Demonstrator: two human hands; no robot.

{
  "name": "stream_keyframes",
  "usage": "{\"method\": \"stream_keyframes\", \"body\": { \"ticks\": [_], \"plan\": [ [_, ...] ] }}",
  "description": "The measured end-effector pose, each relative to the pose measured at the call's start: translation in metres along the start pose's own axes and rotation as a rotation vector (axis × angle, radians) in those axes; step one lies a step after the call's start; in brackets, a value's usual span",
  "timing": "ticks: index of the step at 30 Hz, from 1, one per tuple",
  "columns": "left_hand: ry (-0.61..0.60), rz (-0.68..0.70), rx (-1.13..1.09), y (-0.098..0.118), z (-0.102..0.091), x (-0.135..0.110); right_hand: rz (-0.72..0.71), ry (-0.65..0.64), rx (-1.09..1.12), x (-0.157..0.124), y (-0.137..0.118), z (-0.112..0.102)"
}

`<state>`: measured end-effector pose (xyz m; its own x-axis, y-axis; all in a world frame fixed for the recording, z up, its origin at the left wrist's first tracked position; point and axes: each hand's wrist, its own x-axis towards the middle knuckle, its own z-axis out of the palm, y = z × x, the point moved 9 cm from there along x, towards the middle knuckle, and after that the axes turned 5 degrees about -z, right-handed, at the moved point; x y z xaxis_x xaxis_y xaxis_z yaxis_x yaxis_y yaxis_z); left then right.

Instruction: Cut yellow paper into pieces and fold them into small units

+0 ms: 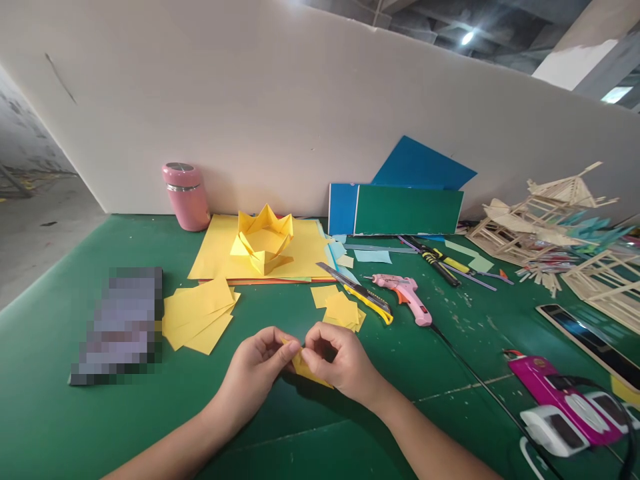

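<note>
Both hands meet low over the green table, pinching one small folded piece of yellow paper. My left hand grips its left end with curled fingers. My right hand pinches the right end, thumb and fingertips pressed together on the fold. A loose stack of yellow paper squares lies to the left of the hands. More small yellow squares lie just behind my right hand. A folded yellow paper crown shape stands on large yellow sheets further back.
A pink flask stands by the wall. A yellow utility knife, a pink glue gun, pens, blue and green card, stick models, a power strip and a blurred flat object lie around.
</note>
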<state>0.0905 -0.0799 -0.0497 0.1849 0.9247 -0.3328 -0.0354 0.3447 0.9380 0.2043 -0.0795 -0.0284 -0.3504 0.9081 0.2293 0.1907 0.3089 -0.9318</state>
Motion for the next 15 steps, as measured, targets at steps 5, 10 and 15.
{"method": "stream_keyframes", "body": {
  "ticks": [5,10,15],
  "plan": [
    [-0.027,-0.01,-0.059,-0.0003,0.0008,-0.0024,-0.022,0.013,-0.011,0.0003,-0.0029,-0.0021],
    [-0.015,-0.017,-0.131,-0.0042,-0.0015,-0.0011,0.002,0.004,0.015,-0.0006,-0.0001,-0.0018],
    [-0.022,-0.013,-0.101,-0.0015,-0.0006,0.0003,0.014,0.007,0.01,-0.0001,0.0012,-0.0036]
  ]
}}
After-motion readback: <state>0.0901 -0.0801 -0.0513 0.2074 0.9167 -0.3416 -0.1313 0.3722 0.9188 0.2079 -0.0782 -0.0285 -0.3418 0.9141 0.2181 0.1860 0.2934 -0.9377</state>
